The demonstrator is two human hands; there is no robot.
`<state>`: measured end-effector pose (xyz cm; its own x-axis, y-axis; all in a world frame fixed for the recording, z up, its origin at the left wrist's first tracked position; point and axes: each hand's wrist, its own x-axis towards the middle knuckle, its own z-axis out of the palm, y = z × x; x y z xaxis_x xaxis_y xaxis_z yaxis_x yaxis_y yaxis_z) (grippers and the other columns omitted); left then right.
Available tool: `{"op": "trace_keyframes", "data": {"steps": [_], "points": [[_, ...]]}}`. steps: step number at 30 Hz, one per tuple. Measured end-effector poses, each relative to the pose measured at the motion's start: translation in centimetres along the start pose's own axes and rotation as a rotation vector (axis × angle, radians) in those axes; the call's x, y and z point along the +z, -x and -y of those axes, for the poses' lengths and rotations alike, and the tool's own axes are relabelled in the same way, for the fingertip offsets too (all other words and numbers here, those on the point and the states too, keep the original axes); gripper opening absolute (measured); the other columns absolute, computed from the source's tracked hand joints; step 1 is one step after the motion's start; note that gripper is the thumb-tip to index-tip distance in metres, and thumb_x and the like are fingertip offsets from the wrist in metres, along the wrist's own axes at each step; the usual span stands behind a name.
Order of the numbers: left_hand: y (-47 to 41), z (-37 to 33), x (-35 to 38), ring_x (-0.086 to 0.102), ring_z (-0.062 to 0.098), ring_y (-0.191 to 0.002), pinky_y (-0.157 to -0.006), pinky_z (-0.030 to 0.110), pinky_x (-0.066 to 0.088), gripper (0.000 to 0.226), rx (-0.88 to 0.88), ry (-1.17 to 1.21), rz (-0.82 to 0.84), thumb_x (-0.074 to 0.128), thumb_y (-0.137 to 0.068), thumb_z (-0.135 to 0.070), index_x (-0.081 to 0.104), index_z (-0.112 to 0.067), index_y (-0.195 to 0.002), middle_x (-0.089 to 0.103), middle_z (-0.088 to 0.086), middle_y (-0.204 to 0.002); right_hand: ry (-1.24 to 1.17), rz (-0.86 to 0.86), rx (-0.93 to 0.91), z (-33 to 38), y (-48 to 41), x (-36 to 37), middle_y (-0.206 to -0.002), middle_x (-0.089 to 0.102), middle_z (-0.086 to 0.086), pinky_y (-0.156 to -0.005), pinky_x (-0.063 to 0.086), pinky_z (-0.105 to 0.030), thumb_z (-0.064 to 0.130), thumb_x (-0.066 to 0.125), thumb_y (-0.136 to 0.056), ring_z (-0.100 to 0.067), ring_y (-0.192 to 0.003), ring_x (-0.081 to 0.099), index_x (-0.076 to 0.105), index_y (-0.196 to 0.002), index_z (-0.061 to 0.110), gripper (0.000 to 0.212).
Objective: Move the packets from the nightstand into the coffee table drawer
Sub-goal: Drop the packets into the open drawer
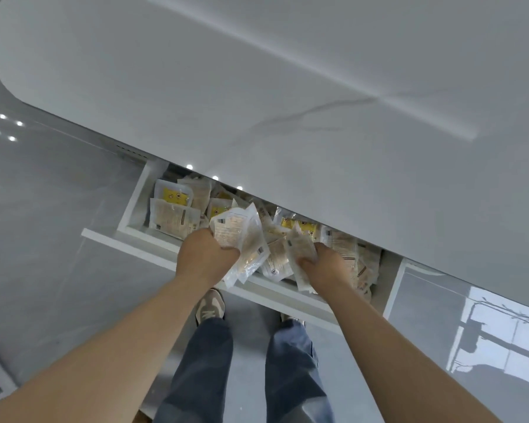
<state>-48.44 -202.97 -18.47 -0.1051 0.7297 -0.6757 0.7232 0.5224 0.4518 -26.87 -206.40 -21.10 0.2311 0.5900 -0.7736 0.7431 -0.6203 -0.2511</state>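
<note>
Head view: at centre frame, the left hand (pixel 206 254) and right hand (pixel 326 264) are each gripping a bunch of packets (pixel 242 239) with fingers curled tight, over the open drawer (pixel 135 193) of the white bench (pixel 257 87), where more packets are lying
</note>
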Motion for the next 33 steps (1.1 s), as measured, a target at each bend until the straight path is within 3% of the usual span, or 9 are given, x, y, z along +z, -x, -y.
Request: {"op": "trace_keyframes", "data": {"steps": [3, 8, 11, 14, 17, 20, 24, 29, 33], "points": [[-2.5, 0.5, 0.4, 0.064, 0.022, -0.075, -0.053, 0.024, 0.049, 0.021, 0.001, -0.023, -0.031, 0.073, -0.073, -0.023, 0.067, -0.011, -0.089, 0.066, 0.005, -0.081, -0.059, -0.008, -0.033, 1.2, -1.8, 1.0, -0.099, 0.065, -0.010, -0.066, 0.051, -0.033, 0.029, 0.054, -0.092, -0.027, -0.086, 0.063, 0.054, -0.117, 0.012, 0.031], [-5.1, 0.5, 1.1, 0.066, 0.023, -0.078, -0.049, 0.021, 0.043, 0.023, 0.017, -0.055, -0.063, 0.073, -0.076, -0.026, 0.069, -0.011, -0.093, 0.067, 0.004, -0.084, -0.052, -0.016, -0.022, 2.0, -3.5, 2.3, -0.097, 0.065, -0.010, -0.073, 0.057, -0.037, 0.035, 0.052, -0.093, -0.025, -0.083, 0.063, 0.058, -0.104, 0.008, 0.030], [-5.7, 0.4, 1.4, 0.066, 0.028, -0.089, -0.060, 0.028, 0.052, 0.032, 0.016, -0.124, -0.121, 0.074, -0.077, -0.028, 0.068, -0.008, -0.101, 0.069, 0.008, -0.096, 0.075, -0.072, 0.004, 1.4, -3.5, 2.4, -0.111, 0.061, -0.012, -0.070, 0.052, -0.034, 0.034, 0.050, -0.095, -0.029, -0.094, 0.062, 0.051, -0.122, 0.013, 0.035], [-5.7, 0.1, 1.6, 0.066, 0.029, -0.092, -0.061, 0.028, 0.049, 0.035, 0.029, -0.217, -0.170, 0.075, -0.077, -0.031, 0.068, -0.009, -0.104, 0.069, 0.009, -0.100, 0.173, -0.114, 0.013, 0.3, -3.0, 2.1, -0.126, 0.051, -0.013, -0.066, 0.048, -0.033, 0.031, 0.048, -0.096, -0.031, -0.098, 0.062, 0.040, -0.136, 0.014, 0.044], [-5.5, 0.1, 1.7, 0.065, 0.029, -0.093, -0.063, 0.031, 0.049, 0.043, 0.060, -0.282, -0.196, 0.076, -0.076, -0.038, 0.067, -0.010, -0.107, 0.069, 0.009, -0.100, 0.250, -0.124, -0.001, -0.7, -2.6, 1.8, -0.126, 0.049, -0.012, -0.064, 0.047, -0.032, 0.027, 0.047, -0.096, -0.030, -0.094, 0.062, 0.046, -0.128, 0.012, 0.035], [-5.5, 0.4, 1.5, 0.064, 0.030, -0.089, -0.061, 0.031, 0.044, 0.038, 0.074, -0.349, -0.202, 0.068, -0.084, -0.038, 0.066, -0.007, -0.105, 0.068, 0.011, -0.096, 0.310, -0.130, 0.013, -1.4, -2.2, 1.3, -0.111, 0.059, -0.009, -0.060, 0.042, -0.030, 0.026, 0.048, -0.096, -0.028, -0.089, 0.063, 0.052, -0.116, 0.011, 0.025], [-5.6, 0.9, 0.9, 0.060, 0.032, -0.086, -0.062, 0.032, 0.040, 0.025, 0.101, -0.432, -0.177, 0.059, -0.089, -0.027, 0.062, -0.005, -0.100, 0.065, 0.014, -0.094, 0.402, -0.118, 0.108, -2.5, -1.7, 0.8, -0.102, 0.065, -0.005, -0.058, 0.040, -0.028, 0.020, 0.052, -0.093, -0.024, -0.089, 0.065, 0.050, -0.118, 0.015, 0.026], [-5.3, 0.9, 0.1, 0.059, 0.031, -0.087, -0.062, 0.033, 0.040, 0.027, 0.165, -0.491, -0.144, 0.060, -0.088, -0.023, 0.055, -0.005, -0.107, 0.060, 0.014, -0.099, 0.376, -0.132, 0.167, -3.5, -1.1, 1.0, -0.128, 0.052, -0.009, -0.066, 0.045, -0.032, 0.008, 0.054, -0.087, -0.028, -0.107, 0.059, 0.034, -0.138, 0.012, 0.055], [-4.2, -0.1, 0.5, 0.060, 0.024, -0.096, -0.077, 0.036, 0.052, 0.038, 0.307, -0.399, 0.035, 0.067, -0.084, -0.031, 0.060, -0.011, -0.115, 0.065, 0.004, -0.109, 0.352, -0.113, 0.133, -3.0, -0.7, 1.1, -0.128, 0.051, -0.007, -0.063, 0.043, -0.030, 0.012, 0.054, -0.088, -0.027, -0.105, 0.059, 0.040, -0.133, 0.015, 0.048]]}}
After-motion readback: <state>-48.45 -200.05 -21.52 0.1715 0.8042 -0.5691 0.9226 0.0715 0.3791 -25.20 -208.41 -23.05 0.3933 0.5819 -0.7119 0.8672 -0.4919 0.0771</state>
